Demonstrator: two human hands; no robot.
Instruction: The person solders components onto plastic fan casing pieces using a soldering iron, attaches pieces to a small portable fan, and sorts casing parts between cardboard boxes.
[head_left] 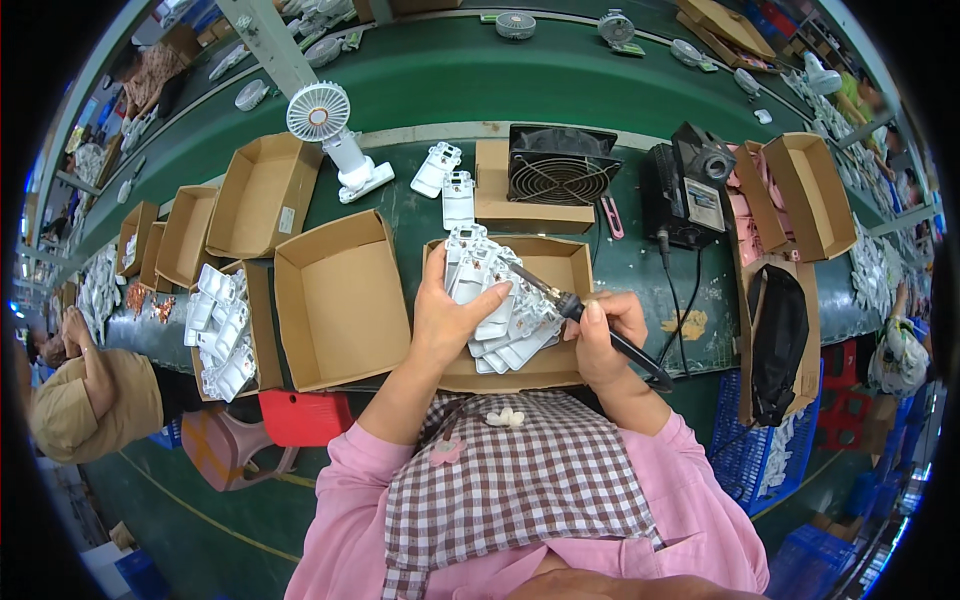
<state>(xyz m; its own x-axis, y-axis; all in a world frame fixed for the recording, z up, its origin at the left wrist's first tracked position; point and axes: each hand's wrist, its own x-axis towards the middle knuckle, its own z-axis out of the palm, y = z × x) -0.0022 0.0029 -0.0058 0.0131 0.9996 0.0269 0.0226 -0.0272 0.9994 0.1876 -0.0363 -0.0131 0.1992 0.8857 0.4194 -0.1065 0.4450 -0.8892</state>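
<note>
My left hand (pixel 447 318) grips a white plastic housing (pixel 472 262) by its edge, above a shallow cardboard tray (pixel 555 374). Under and beside it, several similar white housings (pixel 510 345) lie heaped in the tray. My right hand (pixel 610 335) is closed round the dark handle of a soldering iron (pixel 640 358). The iron's metal tip points left and reaches over the held housing; whether it touches cannot be told. Two more white housings (pixel 458 200) lie on the bench just beyond the tray.
A black square fan (pixel 562 168) stands behind the tray, beside a black soldering station (pixel 690 190) with its cable. At left are a white handheld fan (pixel 335 140), a cardboard box (pixel 342 300) and a box of white housings (pixel 222 330). A green conveyor (pixel 430 85) runs behind. Another person (pixel 95 395) sits at far left.
</note>
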